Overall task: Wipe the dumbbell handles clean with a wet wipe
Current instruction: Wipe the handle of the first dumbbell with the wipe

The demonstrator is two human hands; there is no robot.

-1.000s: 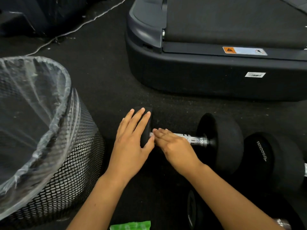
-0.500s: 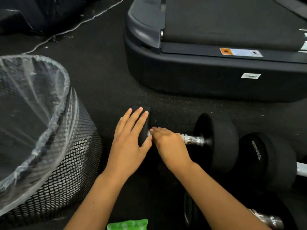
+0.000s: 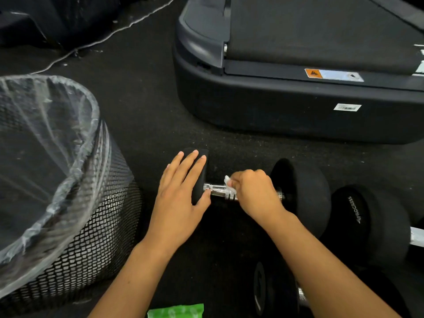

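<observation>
A black dumbbell (image 3: pixel 302 187) lies on the dark floor with its chrome handle (image 3: pixel 219 191) bare at the left end. My right hand (image 3: pixel 254 191) is closed around the handle's right part, pressing a white wet wipe (image 3: pixel 227 180) against it; only a corner of the wipe shows. My left hand (image 3: pixel 181 198) lies flat with fingers spread on the dumbbell's left head (image 3: pixel 202 154), thumb touching the handle.
A mesh bin (image 3: pixel 75 237) with a clear liner stands at the left. A treadmill base (image 3: pixel 286 106) fills the back right. Two more dumbbells (image 3: pixel 371 221) (image 3: pixel 275 292) lie at the right and lower right. A green wipe pack (image 3: pixel 176 311) sits at the bottom edge.
My right hand has slid right along the handle, from the left end toward the right head, and the wipe's white corner now shows. My left hand has stayed on the left head.
</observation>
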